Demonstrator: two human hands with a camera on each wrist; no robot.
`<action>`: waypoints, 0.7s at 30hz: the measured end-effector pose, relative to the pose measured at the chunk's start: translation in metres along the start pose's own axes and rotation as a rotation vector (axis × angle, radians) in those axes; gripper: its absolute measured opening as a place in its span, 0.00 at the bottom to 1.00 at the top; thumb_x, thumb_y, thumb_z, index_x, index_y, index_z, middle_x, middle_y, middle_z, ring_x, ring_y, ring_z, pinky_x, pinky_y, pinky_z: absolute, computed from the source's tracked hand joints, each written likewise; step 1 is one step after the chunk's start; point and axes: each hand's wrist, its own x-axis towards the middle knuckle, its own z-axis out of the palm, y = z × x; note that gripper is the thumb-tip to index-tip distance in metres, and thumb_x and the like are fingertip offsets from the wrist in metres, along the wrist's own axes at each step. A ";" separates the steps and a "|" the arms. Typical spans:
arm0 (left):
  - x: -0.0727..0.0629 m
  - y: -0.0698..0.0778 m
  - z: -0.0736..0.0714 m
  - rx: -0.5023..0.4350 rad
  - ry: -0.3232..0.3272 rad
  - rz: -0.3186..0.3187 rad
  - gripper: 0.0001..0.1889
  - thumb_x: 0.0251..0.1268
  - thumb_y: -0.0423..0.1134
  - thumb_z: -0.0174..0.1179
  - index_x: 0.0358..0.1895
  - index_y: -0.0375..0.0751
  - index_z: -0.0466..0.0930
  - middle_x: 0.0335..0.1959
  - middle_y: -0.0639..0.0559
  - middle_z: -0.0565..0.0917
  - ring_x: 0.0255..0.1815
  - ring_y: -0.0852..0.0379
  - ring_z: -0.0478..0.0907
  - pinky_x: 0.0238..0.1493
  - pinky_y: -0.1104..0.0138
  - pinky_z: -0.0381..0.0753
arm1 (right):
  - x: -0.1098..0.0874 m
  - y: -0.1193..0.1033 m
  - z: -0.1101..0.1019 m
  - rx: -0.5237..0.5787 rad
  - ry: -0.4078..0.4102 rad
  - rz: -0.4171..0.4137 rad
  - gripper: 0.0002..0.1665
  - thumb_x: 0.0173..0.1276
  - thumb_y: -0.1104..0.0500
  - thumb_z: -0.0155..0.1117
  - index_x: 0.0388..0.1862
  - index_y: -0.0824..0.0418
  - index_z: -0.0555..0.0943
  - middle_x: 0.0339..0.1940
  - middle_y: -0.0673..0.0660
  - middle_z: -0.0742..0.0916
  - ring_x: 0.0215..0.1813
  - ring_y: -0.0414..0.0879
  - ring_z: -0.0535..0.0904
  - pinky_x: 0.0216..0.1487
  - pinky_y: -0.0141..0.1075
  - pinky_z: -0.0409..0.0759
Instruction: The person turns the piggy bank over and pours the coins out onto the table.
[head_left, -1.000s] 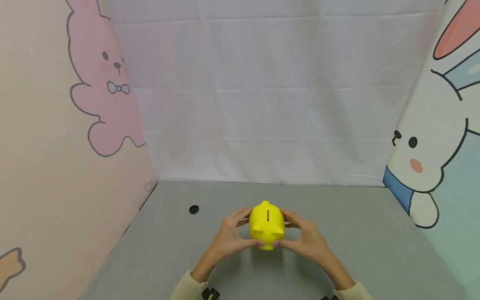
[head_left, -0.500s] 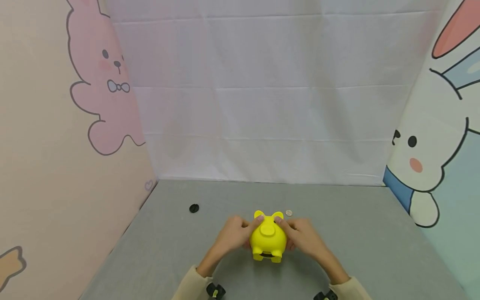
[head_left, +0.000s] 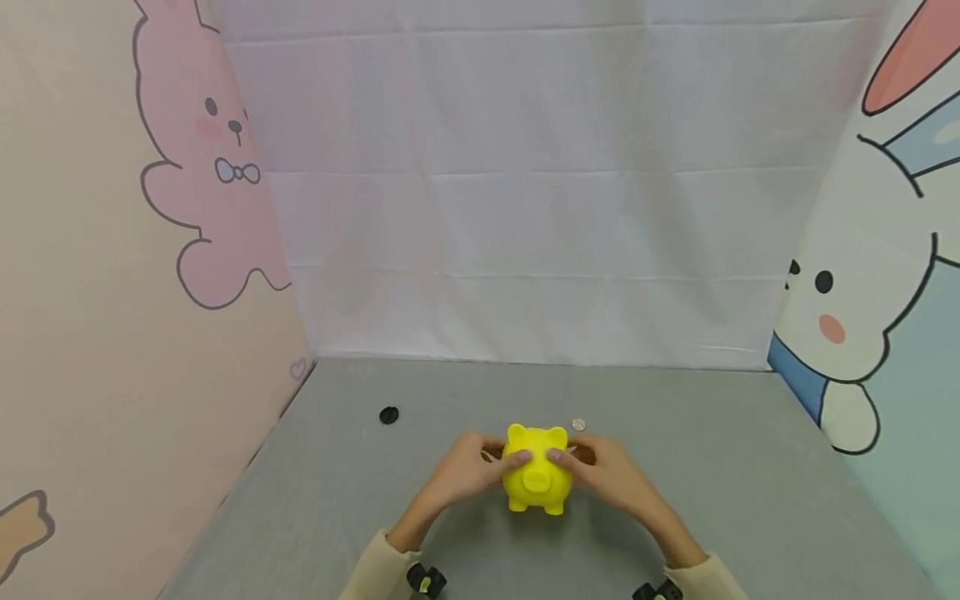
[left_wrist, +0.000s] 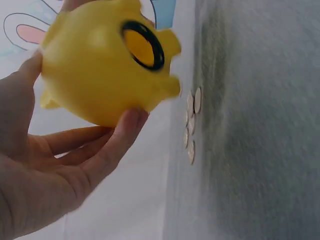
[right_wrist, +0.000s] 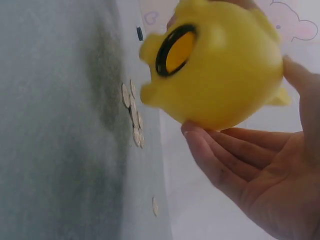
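Observation:
A yellow piggy bank (head_left: 537, 479) is held up off the grey table, its snout toward me in the head view. My left hand (head_left: 467, 468) grips one side of it, thumb on the front beside the snout. On the opposite side my right hand (head_left: 606, 473) grips it the same way. Both wrist views show the round, black-rimmed hole (left_wrist: 142, 46) in its belly, uncovered. Below the bank several coins (right_wrist: 134, 112) lie close together on the table. The head view has most of those coins hidden behind the bank.
A black round plug (head_left: 388, 415) lies at the back left of the grey table (head_left: 697, 450). One coin (head_left: 578, 425) sits apart, behind the right hand. A white cloth (head_left: 525, 208) hangs along the table's back edge, between walls with cartoon rabbits.
The piggy bank has turned from slot side facing me to snout facing me, rocking through a belly-up tilt. Both hands kept hold and turned with it. The lone coin has come into sight.

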 end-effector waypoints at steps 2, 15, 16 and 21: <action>-0.001 -0.003 -0.001 0.008 0.003 0.046 0.31 0.66 0.63 0.69 0.62 0.44 0.86 0.53 0.49 0.91 0.43 0.53 0.90 0.41 0.64 0.91 | -0.001 0.004 0.000 -0.007 0.014 -0.046 0.36 0.71 0.39 0.72 0.66 0.64 0.81 0.54 0.62 0.92 0.49 0.50 0.91 0.45 0.40 0.92; -0.006 -0.010 0.004 -0.049 0.203 0.422 0.50 0.48 0.35 0.83 0.78 0.36 0.67 0.73 0.41 0.77 0.73 0.41 0.78 0.68 0.61 0.83 | -0.002 0.013 0.007 -0.070 0.273 -0.511 0.53 0.49 0.57 0.89 0.73 0.68 0.76 0.67 0.67 0.85 0.58 0.61 0.89 0.54 0.45 0.91; -0.006 -0.011 0.005 -0.045 0.214 0.438 0.50 0.48 0.35 0.83 0.78 0.36 0.68 0.72 0.41 0.77 0.72 0.41 0.79 0.67 0.62 0.83 | -0.001 0.013 0.007 -0.086 0.291 -0.532 0.53 0.48 0.57 0.90 0.73 0.68 0.76 0.67 0.67 0.85 0.57 0.60 0.89 0.53 0.43 0.92; -0.005 -0.011 0.005 -0.047 0.208 0.446 0.49 0.49 0.35 0.83 0.77 0.36 0.68 0.71 0.40 0.78 0.71 0.40 0.79 0.67 0.62 0.83 | 0.000 0.013 0.008 -0.079 0.290 -0.543 0.53 0.46 0.58 0.90 0.72 0.69 0.77 0.67 0.66 0.86 0.59 0.59 0.89 0.53 0.39 0.91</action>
